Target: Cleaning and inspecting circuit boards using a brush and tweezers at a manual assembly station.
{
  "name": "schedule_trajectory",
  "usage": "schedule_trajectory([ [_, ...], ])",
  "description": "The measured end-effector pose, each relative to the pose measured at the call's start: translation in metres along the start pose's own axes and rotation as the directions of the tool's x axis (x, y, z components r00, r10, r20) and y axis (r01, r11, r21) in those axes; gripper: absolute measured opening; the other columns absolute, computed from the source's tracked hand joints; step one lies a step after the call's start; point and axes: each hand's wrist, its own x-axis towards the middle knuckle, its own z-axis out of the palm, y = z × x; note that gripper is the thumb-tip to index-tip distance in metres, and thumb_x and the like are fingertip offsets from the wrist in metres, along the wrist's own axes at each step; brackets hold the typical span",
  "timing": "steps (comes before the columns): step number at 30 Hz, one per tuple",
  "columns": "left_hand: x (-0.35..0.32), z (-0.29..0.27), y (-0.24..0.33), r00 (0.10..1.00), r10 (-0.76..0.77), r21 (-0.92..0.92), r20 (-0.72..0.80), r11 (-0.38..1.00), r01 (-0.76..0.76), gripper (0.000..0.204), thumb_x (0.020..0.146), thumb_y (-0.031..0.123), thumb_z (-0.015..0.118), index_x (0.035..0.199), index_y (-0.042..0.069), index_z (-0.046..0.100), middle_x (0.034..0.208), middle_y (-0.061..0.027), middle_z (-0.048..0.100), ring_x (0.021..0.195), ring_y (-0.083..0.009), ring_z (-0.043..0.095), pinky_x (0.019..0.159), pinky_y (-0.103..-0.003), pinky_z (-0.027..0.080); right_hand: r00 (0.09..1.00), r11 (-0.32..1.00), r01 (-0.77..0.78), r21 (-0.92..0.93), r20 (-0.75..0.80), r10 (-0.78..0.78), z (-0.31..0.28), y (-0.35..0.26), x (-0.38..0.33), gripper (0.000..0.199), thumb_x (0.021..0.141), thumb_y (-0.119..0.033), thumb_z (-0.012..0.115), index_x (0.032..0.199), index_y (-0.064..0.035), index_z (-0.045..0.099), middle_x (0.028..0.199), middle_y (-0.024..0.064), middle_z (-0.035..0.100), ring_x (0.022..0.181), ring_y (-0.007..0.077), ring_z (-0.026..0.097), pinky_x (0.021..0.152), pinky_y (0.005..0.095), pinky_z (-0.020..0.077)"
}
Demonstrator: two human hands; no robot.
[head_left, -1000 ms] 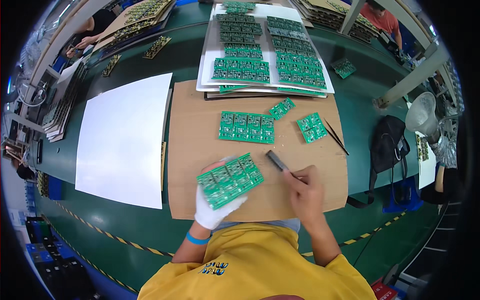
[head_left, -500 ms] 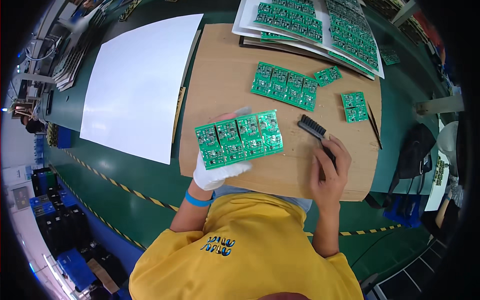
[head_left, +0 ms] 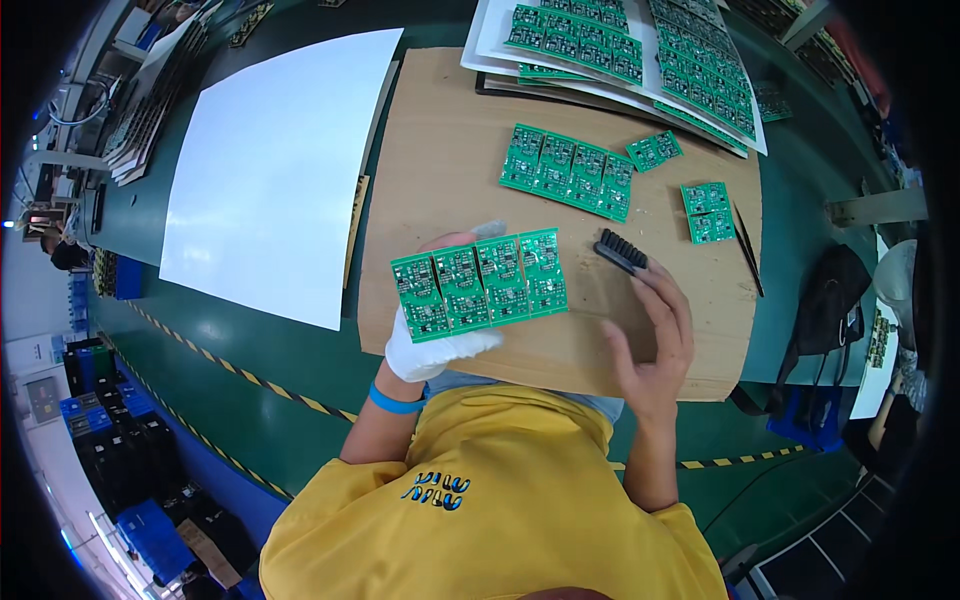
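Observation:
My left hand (head_left: 432,352), in a white glove, holds up a green circuit board panel (head_left: 482,286) made of several joined sections. The fingers support it from beneath and at its edges. My right hand (head_left: 660,340) is bare, with thumb and fingers spread apart. A black brush (head_left: 620,250) lies by its fingertips, bristles toward the far side; the hand covers the handle's near end. Farther off, a second circuit board panel (head_left: 567,172) rests on the cardboard sheet (head_left: 430,130). Two smaller board pieces, one (head_left: 654,151) beside that panel and another (head_left: 708,213) to the right, lie there too.
Black tweezers (head_left: 748,250) lie at the cardboard's right edge. Stacked boards on white sheets (head_left: 640,70) stand at the far side. A large white sheet (head_left: 280,180) covers the left part of the green table (head_left: 130,225). A black bag (head_left: 832,300) is at the right.
My right hand has opened off the brush handle, its thumb moving away from the fingers. The panel in my left hand has shifted and tilted slightly.

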Motion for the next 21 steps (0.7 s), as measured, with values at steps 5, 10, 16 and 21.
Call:
schedule_trajectory([
  [5, 0.001, 0.003, 0.002, 0.99, -0.12, -0.01, 0.079, 0.993, 0.121, 0.099, 0.064, 0.009, 0.095, 0.147, 0.008, 0.042, 0.146, -0.0196, 0.053, 0.133, -0.0292, 0.056, 0.11, -0.042, 0.049, 0.943, 0.959, 0.208, 0.19, 0.22, -0.248, 0.015, -0.027, 0.027, 0.046, 0.083, -0.004, 0.076, 0.127, -0.0013, 0.065, 0.135, 0.0171, 0.061, 0.13, 0.0374, 0.057, 0.108, 0.0468, 0.0475],
  [10, 0.005, 0.01, 0.005, 0.977, -0.212, 0.132, 0.034, 0.97, 0.206, 0.068, 0.083, 0.011, 0.081, 0.14, 0.004, 0.045, 0.126, -0.0134, 0.063, 0.11, -0.0257, 0.066, 0.093, -0.038, 0.056, 0.875, 0.665, -0.409, 0.625, 0.475, 0.092, 0.025, -0.008, 0.008, 0.047, 0.093, -0.011, 0.071, 0.136, 0.0038, 0.057, 0.132, 0.0157, 0.065, 0.123, 0.0291, 0.064, 0.105, 0.0435, 0.0502],
  [16, 0.005, 0.011, 0.002, 0.957, -0.289, 0.043, 0.016, 0.957, 0.288, 0.031, 0.103, 0.002, 0.052, 0.133, 0.002, 0.048, 0.108, -0.0123, 0.066, 0.085, -0.0182, 0.066, 0.073, -0.032, 0.053, 0.787, -0.004, -0.559, 0.829, 0.532, 0.313, 0.042, 0.007, 0.0, 0.044, 0.104, -0.015, 0.059, 0.141, 0.0066, 0.05, 0.129, 0.0154, 0.066, 0.117, 0.0223, 0.066, 0.101, 0.0386, 0.0533],
  [21, 0.008, 0.013, 0.005, 0.945, -0.327, 0.073, -0.008, 0.942, 0.327, 0.031, 0.101, 0.002, 0.055, 0.132, 0.001, 0.049, 0.104, -0.0117, 0.066, 0.084, -0.0175, 0.065, 0.073, -0.031, 0.052, 0.805, 0.007, -0.54, 0.841, 0.514, 0.296, 0.044, 0.006, -0.001, 0.043, 0.106, -0.017, 0.055, 0.142, 0.0072, 0.049, 0.13, 0.0157, 0.066, 0.116, 0.0215, 0.066, 0.099, 0.037, 0.0543],
])
